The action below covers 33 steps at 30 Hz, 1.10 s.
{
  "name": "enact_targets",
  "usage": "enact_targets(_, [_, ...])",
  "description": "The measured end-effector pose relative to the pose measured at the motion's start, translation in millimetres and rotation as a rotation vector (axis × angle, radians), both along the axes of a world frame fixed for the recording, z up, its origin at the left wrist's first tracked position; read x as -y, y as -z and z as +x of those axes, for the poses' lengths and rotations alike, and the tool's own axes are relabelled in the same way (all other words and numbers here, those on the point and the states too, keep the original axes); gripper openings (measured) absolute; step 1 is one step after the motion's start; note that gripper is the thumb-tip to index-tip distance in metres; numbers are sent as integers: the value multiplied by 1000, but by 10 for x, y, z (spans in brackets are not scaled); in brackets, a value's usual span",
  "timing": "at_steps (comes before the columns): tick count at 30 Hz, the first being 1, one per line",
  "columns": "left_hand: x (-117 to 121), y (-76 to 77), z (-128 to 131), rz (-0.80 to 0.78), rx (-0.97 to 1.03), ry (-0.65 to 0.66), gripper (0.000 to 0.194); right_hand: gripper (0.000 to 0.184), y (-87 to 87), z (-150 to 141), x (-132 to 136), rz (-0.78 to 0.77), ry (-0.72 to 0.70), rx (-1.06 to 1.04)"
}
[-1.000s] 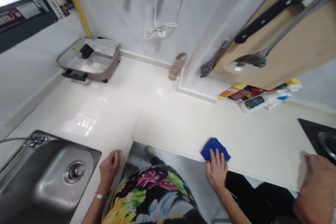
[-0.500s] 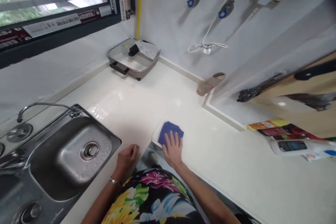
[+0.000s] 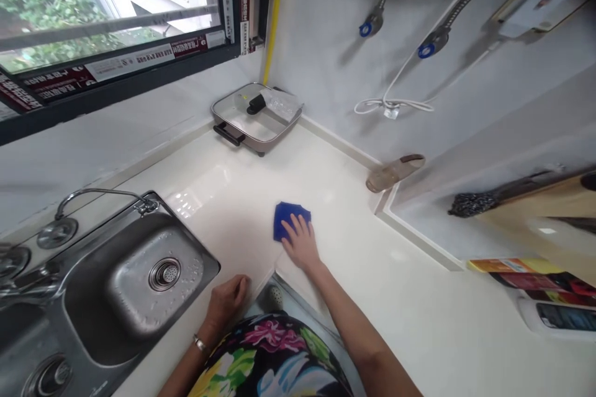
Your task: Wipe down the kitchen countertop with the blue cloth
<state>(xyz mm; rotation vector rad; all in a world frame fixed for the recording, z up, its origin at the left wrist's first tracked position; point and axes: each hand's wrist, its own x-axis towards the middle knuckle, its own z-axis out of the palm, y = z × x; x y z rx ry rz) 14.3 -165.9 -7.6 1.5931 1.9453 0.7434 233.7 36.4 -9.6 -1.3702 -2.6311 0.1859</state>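
Note:
A folded blue cloth (image 3: 283, 216) lies flat on the white countertop (image 3: 354, 223), near the inner corner of the counter. My right hand (image 3: 300, 243) rests on top of it, palm down, with the fingers stretched and spread. The palm and fingers cover the cloth's lower right part. Loosely curled into a fist, my left hand (image 3: 228, 298) is by the counter's front edge, just right of the sink (image 3: 139, 279). I see nothing in its fingers. A metal bracelet circles the left wrist.
An electric pan (image 3: 256, 118) with a glass lid stands in the far corner. A brown holder-like object (image 3: 395, 173) lies against the wall ledge. On the right are colourful packets (image 3: 516, 267) and a white device with a dark screen (image 3: 565, 316). A curved faucet (image 3: 100, 191) rises behind the sink.
My right hand has slid the blue cloth from the counter's front edge farther in across the countertop. My left hand stays closed near the sink. The whole view has shifted slightly.

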Motion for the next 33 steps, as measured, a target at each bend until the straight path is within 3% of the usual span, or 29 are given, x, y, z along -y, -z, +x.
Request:
enact_targets(6, [0, -25, -3, 15, -11, -42, 38, 55, 82, 376, -724, 54, 198, 19])
enact_targets(11, [-2, 2, -28, 25, -46, -44, 38, 57, 83, 525, -1386, 41, 321, 23])
enact_targets(18, [15, 1, -30, 52, -102, -57, 36, 60, 89, 674, -2309, 16, 399, 85])
enact_targets(24, [20, -46, 4, 94, -165, -48, 31, 62, 82, 928, -3035, -107, 426, 83])
enact_targets(28, [9, -92, 42, 95, -225, -29, 30, 67, 103, 1077, -3305, -167, 458, 92])
enact_targets(33, [15, -114, 78, 92, -221, -21, 31, 67, 145, 1018, -3174, -166, 523, 57])
